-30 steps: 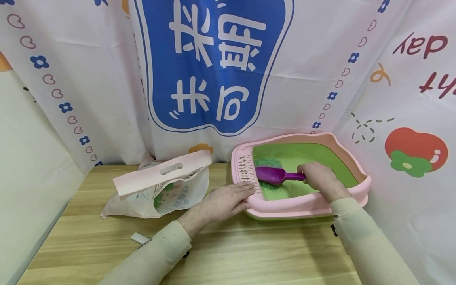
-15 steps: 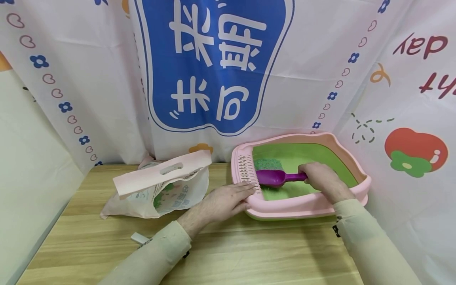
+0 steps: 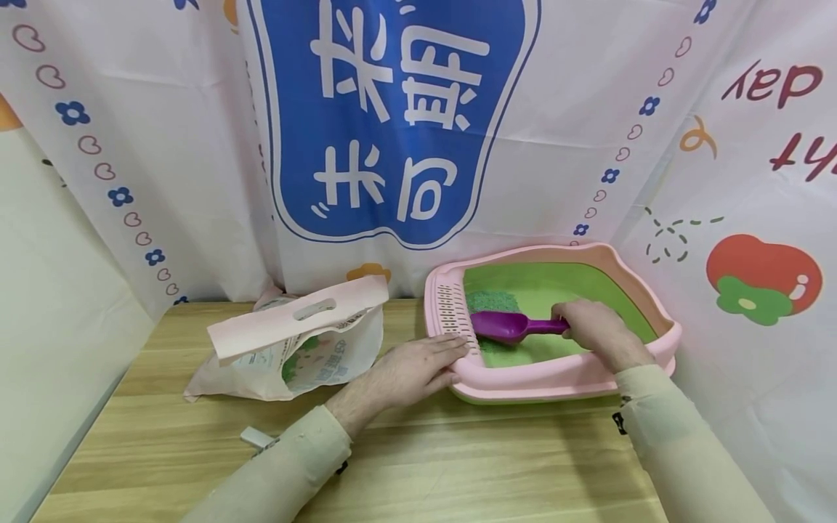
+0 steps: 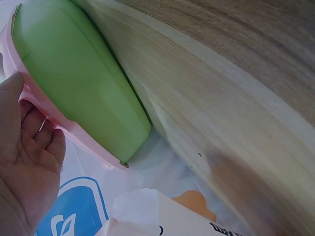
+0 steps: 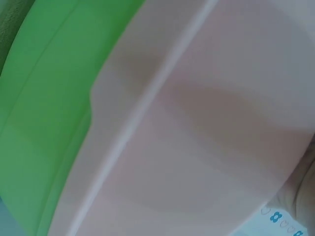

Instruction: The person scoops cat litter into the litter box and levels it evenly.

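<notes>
- Printed sheets (image 3: 575, 145) are hanging around a wood-grained table (image 3: 451, 465), and a pink-rimmed green tray (image 3: 536, 379) is standing on its right part.
- Inside the tray, at the slotted end, a purple scoop (image 3: 519, 327) is lying roughly level, its bowl partly hiding some green granules (image 3: 493, 300).
- Well apart from the other, the right hand (image 3: 595, 330) is gripping the far end of the scoop's handle; the right wrist view is showing mostly tray wall, so exact finger placing is escaping me.
- Near the slots, the left hand (image 3: 408, 372) is holding the tray's rim, with some fingers curling against it in the left wrist view.
- Judging by its sheen, the scoop is looking like light, stiff plastic, unlikely to break but perhaps a little slippery; the slim handle is offering the best hold.
- Likewise, the tray is seeming stiff and fairly light, maybe prone to sliding, so its thick rim is making a sensible place to steady it.
- Loose granules are probably shifting easily under any push.
- To the left, a soft, crumpling bag (image 3: 268, 374) is sitting with its mouth gaping; its cut-out slot is suiting fingers.
</notes>
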`<state>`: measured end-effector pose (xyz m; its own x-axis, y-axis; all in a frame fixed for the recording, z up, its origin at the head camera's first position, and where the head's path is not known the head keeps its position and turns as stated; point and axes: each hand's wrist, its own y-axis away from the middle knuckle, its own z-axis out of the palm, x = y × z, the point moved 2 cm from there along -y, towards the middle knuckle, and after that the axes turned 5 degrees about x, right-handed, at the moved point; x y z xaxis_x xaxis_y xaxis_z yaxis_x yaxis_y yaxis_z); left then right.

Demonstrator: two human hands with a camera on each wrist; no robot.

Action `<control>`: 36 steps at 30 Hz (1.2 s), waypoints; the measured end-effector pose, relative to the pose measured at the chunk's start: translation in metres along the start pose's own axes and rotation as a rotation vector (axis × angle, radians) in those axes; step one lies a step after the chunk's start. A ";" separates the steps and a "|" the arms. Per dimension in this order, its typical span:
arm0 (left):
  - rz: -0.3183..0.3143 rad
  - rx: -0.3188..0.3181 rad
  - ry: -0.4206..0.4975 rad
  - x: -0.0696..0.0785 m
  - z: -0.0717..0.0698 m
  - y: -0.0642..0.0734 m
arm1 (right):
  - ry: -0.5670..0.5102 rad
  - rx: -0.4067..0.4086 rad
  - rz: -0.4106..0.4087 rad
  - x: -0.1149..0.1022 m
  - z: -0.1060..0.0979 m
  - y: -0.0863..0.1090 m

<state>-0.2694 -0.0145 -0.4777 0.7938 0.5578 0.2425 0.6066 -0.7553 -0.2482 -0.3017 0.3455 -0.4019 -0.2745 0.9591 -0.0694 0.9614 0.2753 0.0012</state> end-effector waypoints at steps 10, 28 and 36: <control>0.006 0.004 -0.001 -0.001 0.001 0.000 | 0.067 0.049 0.048 -0.001 0.001 -0.007; -0.006 -0.004 -0.001 -0.001 0.003 0.000 | 0.084 0.043 0.034 -0.023 0.001 -0.009; -0.006 -0.003 -0.002 -0.001 0.002 0.000 | 0.040 0.069 0.077 -0.017 0.000 -0.008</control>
<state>-0.2701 -0.0137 -0.4800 0.7899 0.5633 0.2422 0.6115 -0.7527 -0.2438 -0.3050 0.3271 -0.4010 -0.1991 0.9795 -0.0319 0.9784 0.1968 -0.0634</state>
